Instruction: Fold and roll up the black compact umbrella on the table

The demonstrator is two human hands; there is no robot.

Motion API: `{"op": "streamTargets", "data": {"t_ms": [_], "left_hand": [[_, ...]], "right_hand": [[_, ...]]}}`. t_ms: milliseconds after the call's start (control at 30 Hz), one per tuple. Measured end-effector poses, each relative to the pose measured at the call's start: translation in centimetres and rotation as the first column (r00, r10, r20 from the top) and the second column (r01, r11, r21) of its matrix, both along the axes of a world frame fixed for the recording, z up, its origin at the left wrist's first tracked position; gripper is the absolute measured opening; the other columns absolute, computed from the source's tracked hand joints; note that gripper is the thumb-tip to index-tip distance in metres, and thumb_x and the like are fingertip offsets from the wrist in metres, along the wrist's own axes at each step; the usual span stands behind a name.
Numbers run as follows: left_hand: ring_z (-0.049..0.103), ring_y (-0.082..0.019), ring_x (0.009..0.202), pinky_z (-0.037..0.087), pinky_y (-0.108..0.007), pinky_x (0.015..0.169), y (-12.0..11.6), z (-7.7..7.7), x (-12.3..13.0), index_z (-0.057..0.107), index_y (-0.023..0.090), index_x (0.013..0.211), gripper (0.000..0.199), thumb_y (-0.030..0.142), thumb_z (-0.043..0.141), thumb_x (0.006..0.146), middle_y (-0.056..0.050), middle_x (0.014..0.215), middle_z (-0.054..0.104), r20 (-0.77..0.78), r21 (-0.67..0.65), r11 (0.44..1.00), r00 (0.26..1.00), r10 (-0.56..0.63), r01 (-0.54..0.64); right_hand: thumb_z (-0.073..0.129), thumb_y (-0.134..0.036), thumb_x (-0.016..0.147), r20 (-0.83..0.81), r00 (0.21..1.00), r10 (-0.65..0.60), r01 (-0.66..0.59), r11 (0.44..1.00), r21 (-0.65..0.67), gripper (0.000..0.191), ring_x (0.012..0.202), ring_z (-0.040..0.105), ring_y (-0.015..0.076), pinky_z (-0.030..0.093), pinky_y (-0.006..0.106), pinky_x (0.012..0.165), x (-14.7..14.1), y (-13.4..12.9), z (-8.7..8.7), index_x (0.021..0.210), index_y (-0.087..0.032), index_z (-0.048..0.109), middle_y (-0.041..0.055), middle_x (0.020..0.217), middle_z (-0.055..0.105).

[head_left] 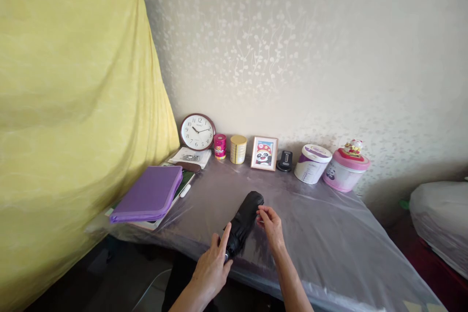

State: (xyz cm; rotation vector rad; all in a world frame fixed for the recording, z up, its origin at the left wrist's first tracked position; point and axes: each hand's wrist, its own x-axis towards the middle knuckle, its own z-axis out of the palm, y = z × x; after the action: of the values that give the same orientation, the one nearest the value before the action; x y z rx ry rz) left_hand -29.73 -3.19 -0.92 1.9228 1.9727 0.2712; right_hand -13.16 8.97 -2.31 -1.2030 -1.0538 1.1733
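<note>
A black folded umbrella (245, 219) lies slantwise near the table's front edge, its far end pointing up and to the right. My left hand (213, 263) is at its near end, fingers and thumb around the handle end, index finger stretched along the fabric. On the right side of the umbrella, close to its far end, my right hand (269, 224) has thumb and index finger pinched together at the fabric's edge. Whatever is between those fingertips is too small to make out.
Purple folder (146, 192), white marker-like object (185, 190) and brown case (189, 166) at left. Along the wall: clock (198, 131), pink can (220, 146), yellow-lidded can (238, 149), panda frame (263, 154), black stand (284, 161), white tub (312, 164), pink tub (343, 171). Yellow curtain (73, 107) hangs left.
</note>
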Motion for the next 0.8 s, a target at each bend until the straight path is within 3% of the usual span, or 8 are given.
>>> {"op": "streamTargets", "data": {"t_ms": [133,267,400,533,667,800], "left_hand": [[0.060,-0.016,0.089,0.042,-0.023,0.074,-0.2,-0.1,0.3,-0.008,0.031,0.139,0.077,0.020,0.043,0.083,-0.008,0.121,0.042,-0.009,-0.004,1.000,1.000,0.007,-0.007],[0.059,-0.018,0.094,0.042,-0.025,0.077,-0.3,-0.5,0.5,-0.008,0.031,0.139,0.077,0.019,0.043,0.083,-0.011,0.128,0.037,-0.013,-0.001,1.000,1.000,0.011,-0.011],[0.060,-0.018,0.093,0.043,-0.025,0.076,-0.3,-0.9,0.5,-0.010,0.030,0.139,0.078,0.016,0.043,0.084,-0.013,0.128,0.038,-0.026,0.010,1.000,0.999,0.023,-0.022],[0.060,-0.018,0.092,0.043,-0.025,0.074,-0.2,-1.0,0.5,-0.010,0.029,0.139,0.077,0.016,0.042,0.084,-0.013,0.126,0.040,-0.045,-0.001,0.999,0.998,0.037,-0.037],[0.059,-0.018,0.092,0.042,-0.024,0.075,-0.1,-1.0,0.5,-0.007,0.028,0.140,0.072,0.017,0.039,0.085,-0.011,0.122,0.045,-0.058,-0.008,0.999,0.998,0.033,-0.033],[0.059,-0.017,0.093,0.041,-0.025,0.076,-0.1,-0.7,0.6,-0.004,0.026,0.141,0.068,0.018,0.035,0.086,-0.008,0.117,0.051,-0.063,-0.030,0.999,0.998,0.011,-0.013]], "right_hand": [[0.059,-0.043,0.070,0.101,0.994,0.043,-0.058,0.986,0.153,0.030,0.068,0.061,0.0171,0.050,0.032,0.067,-1.1,0.2,0.3,0.084,-0.018,0.065,0.0052,0.076,0.067],[0.048,-0.029,0.078,0.399,0.911,0.106,-0.246,0.915,0.321,0.023,0.082,0.060,0.0179,0.046,0.032,0.079,-2.7,0.0,1.3,0.090,-0.021,0.067,0.0041,0.088,0.068],[0.044,-0.013,0.072,0.619,0.778,0.109,-0.400,0.845,0.354,0.035,0.083,0.057,0.0176,0.044,0.032,0.081,-3.5,-0.4,2.1,0.096,-0.024,0.066,0.0024,0.089,0.067],[0.045,-0.009,0.066,0.689,0.715,0.120,-0.450,0.833,0.322,0.039,0.077,0.055,0.0171,0.044,0.031,0.077,-3.9,-0.5,2.2,0.095,-0.024,0.067,0.0017,0.083,0.066],[0.045,-0.011,0.067,0.645,0.752,0.136,-0.437,0.836,0.333,0.031,0.077,0.055,0.0168,0.044,0.030,0.076,-4.0,-0.3,1.9,0.082,-0.024,0.069,0.0015,0.077,0.064],[0.047,-0.019,0.071,0.427,0.878,0.215,-0.363,0.881,0.303,0.022,0.077,0.057,0.0162,0.044,0.029,0.074,-2.8,-0.4,1.7,0.077,-0.022,0.068,0.0015,0.079,0.065]]}}
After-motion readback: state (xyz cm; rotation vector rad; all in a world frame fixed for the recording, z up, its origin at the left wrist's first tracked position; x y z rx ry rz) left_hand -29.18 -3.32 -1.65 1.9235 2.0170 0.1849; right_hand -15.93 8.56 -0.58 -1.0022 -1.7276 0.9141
